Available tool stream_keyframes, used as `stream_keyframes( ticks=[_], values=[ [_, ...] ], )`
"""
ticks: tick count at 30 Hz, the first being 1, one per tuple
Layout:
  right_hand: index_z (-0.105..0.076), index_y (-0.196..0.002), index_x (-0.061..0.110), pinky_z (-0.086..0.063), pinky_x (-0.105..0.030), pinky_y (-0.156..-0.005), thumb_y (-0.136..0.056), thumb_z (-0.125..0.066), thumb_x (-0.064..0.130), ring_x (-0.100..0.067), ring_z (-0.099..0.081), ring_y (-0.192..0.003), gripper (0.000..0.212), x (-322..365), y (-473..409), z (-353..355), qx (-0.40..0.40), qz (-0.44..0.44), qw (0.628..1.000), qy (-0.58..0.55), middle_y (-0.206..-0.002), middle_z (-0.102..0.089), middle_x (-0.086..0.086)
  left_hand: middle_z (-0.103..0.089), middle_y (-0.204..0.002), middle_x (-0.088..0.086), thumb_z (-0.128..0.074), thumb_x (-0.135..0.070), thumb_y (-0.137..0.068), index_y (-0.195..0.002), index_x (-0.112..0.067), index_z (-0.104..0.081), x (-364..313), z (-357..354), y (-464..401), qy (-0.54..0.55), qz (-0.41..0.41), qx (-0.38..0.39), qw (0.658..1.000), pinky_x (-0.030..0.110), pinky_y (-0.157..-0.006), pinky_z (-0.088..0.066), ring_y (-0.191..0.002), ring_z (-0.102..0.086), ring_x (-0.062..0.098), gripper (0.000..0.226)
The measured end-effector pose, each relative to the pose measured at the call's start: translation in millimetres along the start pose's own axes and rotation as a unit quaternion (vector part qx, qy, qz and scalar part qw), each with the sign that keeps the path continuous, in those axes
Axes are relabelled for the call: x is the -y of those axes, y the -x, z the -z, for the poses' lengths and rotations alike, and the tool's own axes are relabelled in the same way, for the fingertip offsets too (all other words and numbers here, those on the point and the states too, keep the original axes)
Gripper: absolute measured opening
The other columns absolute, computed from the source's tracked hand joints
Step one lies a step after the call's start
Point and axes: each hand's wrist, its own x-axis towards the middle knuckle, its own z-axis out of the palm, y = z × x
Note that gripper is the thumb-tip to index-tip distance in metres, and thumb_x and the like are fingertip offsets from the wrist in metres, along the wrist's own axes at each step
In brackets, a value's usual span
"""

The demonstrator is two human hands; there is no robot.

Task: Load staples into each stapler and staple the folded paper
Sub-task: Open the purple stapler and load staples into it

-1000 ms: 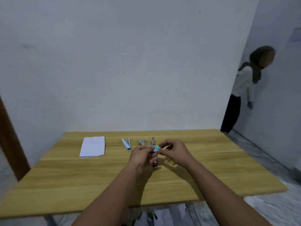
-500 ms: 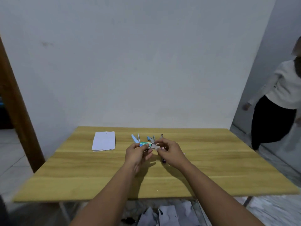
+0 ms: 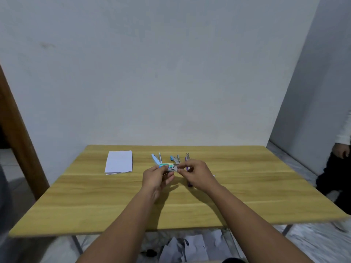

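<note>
My left hand (image 3: 156, 175) grips a small green and blue staple box (image 3: 165, 165) above the middle of the wooden table (image 3: 133, 202). My right hand (image 3: 197, 173) pinches the grey inner tray (image 3: 175, 167) that sticks out of the box's right end. Behind the hands lie three opened staplers: a light blue one (image 3: 156, 158), a blue one (image 3: 174, 158) and a purple one (image 3: 187, 160), which my right hand partly hides. A folded white paper (image 3: 119, 161) lies flat at the left rear of the table.
A person in a white top and dark trousers (image 3: 340, 168) stands at the table's right edge. A brown door frame (image 3: 17, 141) rises at the left. Crumpled papers (image 3: 191, 245) lie on the floor under the table's front edge. The wall runs close behind the table.
The view has swung left and tilted, and the person at the right has come closer to the table. The inner tray has come a little further out of the box.
</note>
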Motion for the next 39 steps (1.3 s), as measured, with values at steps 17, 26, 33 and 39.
stream_keyframes(
  ticks=[17,26,33,39],
  values=[
    [-0.083,-0.082,0.018,-0.049,-0.027,-0.056,-0.089,-0.082,0.012,-0.012,-0.061,-0.057,0.010,8,-10,-11,0.006,-0.143,0.971,-0.193,-0.066,-0.072,0.003,-0.078,-0.096,0.021,-0.067,-0.005,-0.098,-0.102,0.003,-0.072,-4,-2,-2,-0.103,-0.059,0.014,0.993,0.033,-0.071,-0.066,-0.081,-0.076,0.024,0.010],
    [-0.077,-0.082,0.002,-0.037,-0.026,-0.046,-0.090,-0.077,0.011,-0.015,-0.046,-0.038,0.011,18,-12,-12,0.002,-0.243,0.943,-0.228,-0.054,-0.059,-0.002,-0.076,-0.089,0.021,-0.070,-0.007,-0.096,-0.098,0.004,-0.071,1,0,-4,-0.115,-0.050,0.005,0.992,0.035,-0.068,-0.065,-0.076,-0.076,0.025,0.011],
    [-0.078,-0.085,0.010,-0.049,-0.035,-0.061,-0.096,-0.072,0.019,-0.017,-0.058,-0.062,0.015,10,-22,-13,-0.089,-0.229,0.924,-0.293,-0.075,-0.071,-0.004,-0.074,-0.069,0.014,-0.067,-0.003,-0.097,-0.098,0.001,-0.067,-1,-5,-4,-0.029,0.012,-0.017,0.999,0.030,-0.051,-0.061,-0.058,-0.072,0.018,0.004],
    [-0.077,-0.090,0.001,-0.051,-0.034,-0.063,-0.090,-0.074,0.005,-0.023,-0.065,-0.073,0.005,-34,-25,47,-0.185,-0.208,0.945,-0.174,-0.080,-0.073,-0.011,-0.074,-0.067,0.013,-0.066,-0.002,-0.098,-0.101,0.000,-0.064,-11,-2,-4,-0.020,0.021,-0.019,0.999,0.032,-0.047,-0.061,-0.055,-0.072,0.017,0.004]
  ],
)
